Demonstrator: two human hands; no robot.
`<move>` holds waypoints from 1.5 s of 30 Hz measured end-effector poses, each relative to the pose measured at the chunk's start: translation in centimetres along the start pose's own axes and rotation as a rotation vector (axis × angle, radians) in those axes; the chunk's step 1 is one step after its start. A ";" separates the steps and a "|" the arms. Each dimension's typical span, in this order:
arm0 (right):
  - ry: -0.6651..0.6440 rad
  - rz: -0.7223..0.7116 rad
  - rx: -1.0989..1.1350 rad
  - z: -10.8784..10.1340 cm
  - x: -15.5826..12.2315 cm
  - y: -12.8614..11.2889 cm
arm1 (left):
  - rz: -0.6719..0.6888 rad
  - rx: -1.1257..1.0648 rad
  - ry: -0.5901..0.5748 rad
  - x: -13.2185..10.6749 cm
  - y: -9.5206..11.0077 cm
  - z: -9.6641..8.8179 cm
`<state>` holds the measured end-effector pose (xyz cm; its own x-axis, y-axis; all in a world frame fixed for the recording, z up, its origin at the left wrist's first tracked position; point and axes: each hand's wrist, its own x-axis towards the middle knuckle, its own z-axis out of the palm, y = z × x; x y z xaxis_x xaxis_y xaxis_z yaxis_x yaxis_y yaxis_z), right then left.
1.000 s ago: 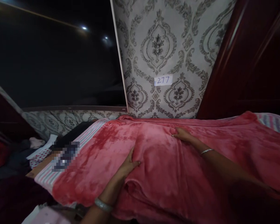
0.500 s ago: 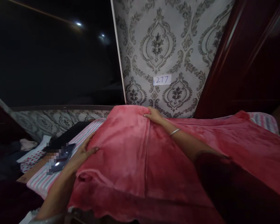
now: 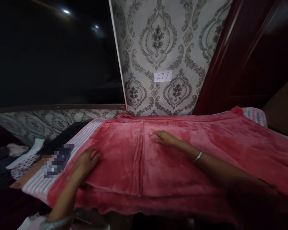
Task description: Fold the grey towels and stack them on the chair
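Observation:
A red plush blanket (image 3: 187,150) lies spread over a bed, with its left part folded over into a flat flap (image 3: 117,153). My left hand (image 3: 86,161) rests open on the flap's left edge, fingers flat on the fabric. My right hand (image 3: 164,138) lies open and flat on the blanket just right of the fold's seam, a bangle on its wrist. Neither hand grips the cloth.
A striped pink and white sheet (image 3: 50,179) shows under the blanket at the left, with a blurred dark object (image 3: 59,159) on it. Clothes (image 3: 21,156) are piled further left. Patterned wallpaper with a label 277 (image 3: 162,76) and a dark red wardrobe (image 3: 254,54) stand behind.
Both hands carried the blanket's left part up and over, then laid it down as a flat fold. The hands let go and now rest flat on it.

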<state>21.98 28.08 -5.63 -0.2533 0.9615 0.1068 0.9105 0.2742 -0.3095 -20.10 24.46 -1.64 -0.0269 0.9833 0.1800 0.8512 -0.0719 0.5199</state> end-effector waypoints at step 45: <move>0.927 0.986 0.101 -5.2 -40.8 14.2 | 0.799 -0.070 -0.287 -2.7 27.7 16.0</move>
<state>46.93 -7.38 -9.51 0.8322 0.4023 0.3815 0.5462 -0.4766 -0.6888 11.94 22.44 -1.06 0.7100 0.6368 0.3006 0.5239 -0.7629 0.3788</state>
